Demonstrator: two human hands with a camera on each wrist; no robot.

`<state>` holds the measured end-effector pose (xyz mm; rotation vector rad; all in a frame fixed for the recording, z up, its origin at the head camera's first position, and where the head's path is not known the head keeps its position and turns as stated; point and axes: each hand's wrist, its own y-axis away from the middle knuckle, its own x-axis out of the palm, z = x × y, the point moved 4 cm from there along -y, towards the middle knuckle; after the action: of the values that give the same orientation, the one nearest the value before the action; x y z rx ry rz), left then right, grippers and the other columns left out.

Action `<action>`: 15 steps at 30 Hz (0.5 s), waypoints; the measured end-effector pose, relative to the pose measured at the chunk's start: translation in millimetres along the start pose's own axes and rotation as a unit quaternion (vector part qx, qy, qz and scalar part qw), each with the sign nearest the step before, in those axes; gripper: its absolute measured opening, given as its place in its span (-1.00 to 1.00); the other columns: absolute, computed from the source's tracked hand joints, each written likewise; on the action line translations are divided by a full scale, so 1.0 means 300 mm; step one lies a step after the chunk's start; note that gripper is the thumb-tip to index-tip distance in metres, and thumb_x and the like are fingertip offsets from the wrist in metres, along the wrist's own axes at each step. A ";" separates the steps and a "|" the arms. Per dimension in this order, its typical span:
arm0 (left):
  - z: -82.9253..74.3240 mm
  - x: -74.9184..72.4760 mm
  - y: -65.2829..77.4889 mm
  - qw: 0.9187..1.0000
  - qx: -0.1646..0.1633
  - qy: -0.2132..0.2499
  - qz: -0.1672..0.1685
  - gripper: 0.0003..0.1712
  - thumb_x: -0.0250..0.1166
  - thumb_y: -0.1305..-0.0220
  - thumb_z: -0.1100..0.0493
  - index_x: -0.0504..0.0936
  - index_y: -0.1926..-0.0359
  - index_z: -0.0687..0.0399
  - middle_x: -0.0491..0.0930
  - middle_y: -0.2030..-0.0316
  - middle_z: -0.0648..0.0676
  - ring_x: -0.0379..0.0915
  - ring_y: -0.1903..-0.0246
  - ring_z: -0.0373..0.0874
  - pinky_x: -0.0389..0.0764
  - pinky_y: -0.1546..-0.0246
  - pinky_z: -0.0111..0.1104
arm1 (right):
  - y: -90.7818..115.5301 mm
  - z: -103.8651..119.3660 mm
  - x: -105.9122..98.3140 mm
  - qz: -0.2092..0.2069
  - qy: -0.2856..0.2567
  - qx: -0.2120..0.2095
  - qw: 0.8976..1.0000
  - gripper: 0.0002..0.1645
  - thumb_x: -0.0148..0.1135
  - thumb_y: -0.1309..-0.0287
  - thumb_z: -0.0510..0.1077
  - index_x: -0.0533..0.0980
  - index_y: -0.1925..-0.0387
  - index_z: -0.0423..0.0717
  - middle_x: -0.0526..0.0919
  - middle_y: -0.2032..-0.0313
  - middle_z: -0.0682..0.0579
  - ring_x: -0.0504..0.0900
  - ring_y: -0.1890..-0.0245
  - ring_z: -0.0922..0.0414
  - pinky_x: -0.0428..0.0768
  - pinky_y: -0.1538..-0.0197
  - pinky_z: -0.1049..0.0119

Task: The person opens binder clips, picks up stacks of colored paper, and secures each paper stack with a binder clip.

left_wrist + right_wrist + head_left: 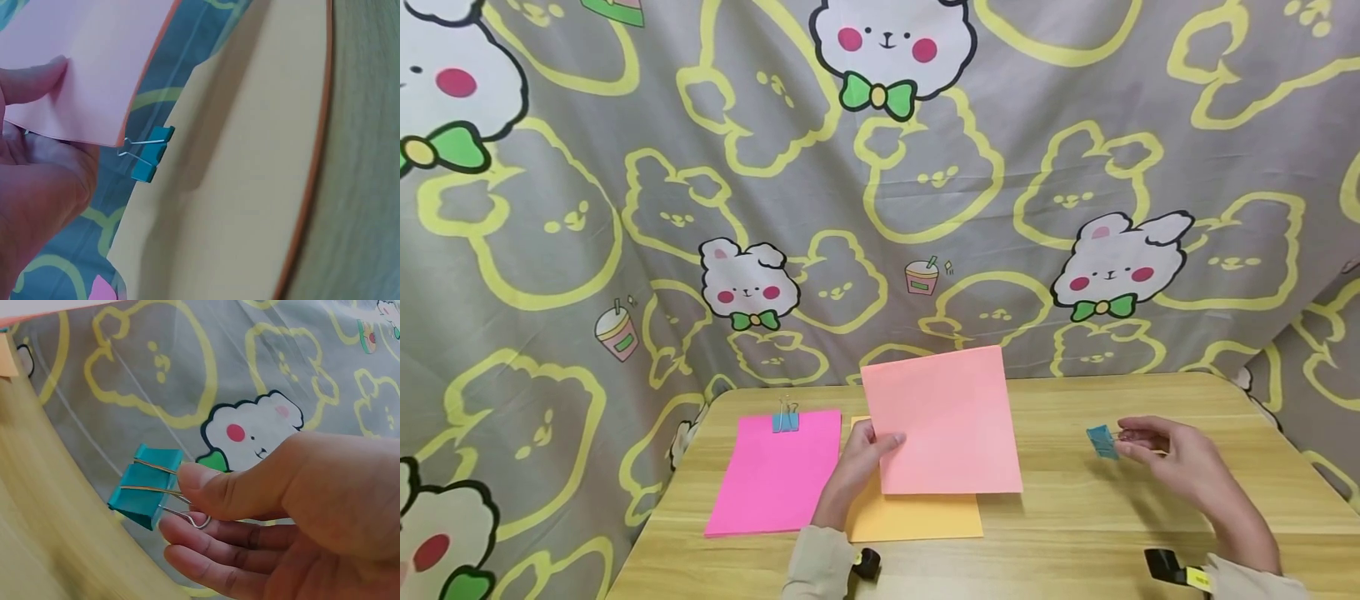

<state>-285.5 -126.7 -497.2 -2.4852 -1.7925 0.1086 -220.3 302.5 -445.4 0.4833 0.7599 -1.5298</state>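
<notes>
My left hand [856,460] pinches a stack of light pink paper [946,425] by its left edge, thumb on the front and fingers behind. The stack is tilted up above the table, over a yellow-orange paper stack [917,521] that it partly covers. In the left wrist view, a teal binder clip [154,154] grips the far edge of the yellow-orange stack; the pink paper hides it from the head view. To the right, my right hand [1183,462] holds another teal binder clip [145,490] by its wire handles between thumb and fingers, apart from any paper.
A bright pink paper stack [778,479] lies at the left of the wooden table [1060,533], with a blue binder clip [786,422] on its far edge. A grey patterned curtain [880,200] hangs behind the table and along both sides.
</notes>
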 end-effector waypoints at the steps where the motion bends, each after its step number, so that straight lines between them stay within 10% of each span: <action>1: 0.000 -0.001 0.001 1.000 0.000 0.004 0.003 -0.71 0.24 -0.43 0.33 0.57 -0.07 0.47 0.71 0.25 0.07 0.64 0.27 -0.18 0.65 0.21 -0.35 | -0.002 0.004 0.006 0.001 -0.006 -0.001 1.000 -0.51 0.40 -0.31 -0.14 0.56 -0.12 -0.41 0.74 0.15 -0.15 0.54 0.32 0.48 0.54 0.32 0.43; 15: -0.001 0.003 0.002 1.000 -0.012 0.018 0.013 -0.71 0.17 -0.48 0.33 0.56 -0.13 0.38 0.69 0.19 0.10 0.66 0.26 -0.12 0.68 0.21 -0.27 | -0.016 0.013 0.054 0.043 -0.070 0.015 0.996 -0.43 0.21 -0.48 -0.02 0.46 -0.24 -0.42 0.64 -0.05 -0.29 0.56 0.18 0.47 0.59 0.18 0.44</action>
<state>-284.6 -126.0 -496.9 -2.5098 -1.7588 0.0451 -226.4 288.3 -453.1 0.4199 0.6012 -1.4795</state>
